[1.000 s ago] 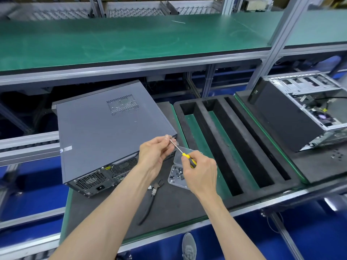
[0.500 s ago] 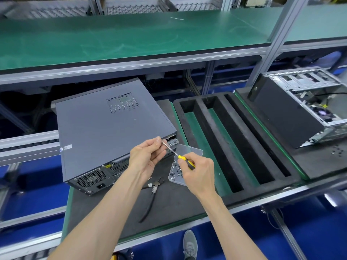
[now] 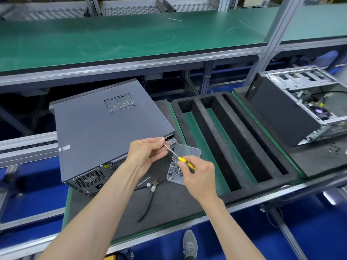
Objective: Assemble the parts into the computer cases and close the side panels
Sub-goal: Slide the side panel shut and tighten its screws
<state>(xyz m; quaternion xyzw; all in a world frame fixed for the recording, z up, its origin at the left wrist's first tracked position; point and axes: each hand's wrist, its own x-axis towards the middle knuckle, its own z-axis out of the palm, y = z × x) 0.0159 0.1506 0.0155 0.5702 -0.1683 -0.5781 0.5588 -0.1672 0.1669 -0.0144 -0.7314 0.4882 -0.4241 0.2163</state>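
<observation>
Closed computer case, centre left of frame, lying on its side with side panel up; two hands at its near right corner.
Left hand: fingertips pinched together at the tip of the screwdriver. Right hand: fingers clamped on its yellow handle. Clear screw box and cutters lie just below; open case at right.
</observation>
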